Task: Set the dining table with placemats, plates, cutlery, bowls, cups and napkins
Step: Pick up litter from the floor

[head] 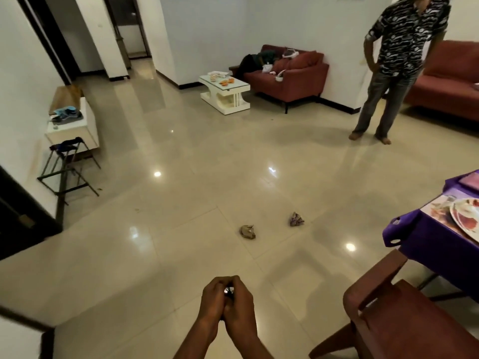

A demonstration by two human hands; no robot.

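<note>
Two hands meet low in the middle of the view, pressed together over the tiled floor. The left hand and right hand are both clenched around a small shiny item, only a glint of which shows between the fingers; what it is, and which way its long axis runs, cannot be told.

At the right edge stands the table, draped in a purple cloth. On it lies a patterned placemat with a plate on top, near the table's corner. A second mat lies farther back along the edge. A brown chair stands just beside the table, between it and the hands, its seat turned toward the camera.

Two crumpled wads lie on the floor ahead of the hands: a grey wad and a purplish wad, well apart from the table. Farther off, a person in a patterned shirt stands barefoot near a red sofa. A white coffee table sits by the sofa, and a folding rack stands by the left wall.
</note>
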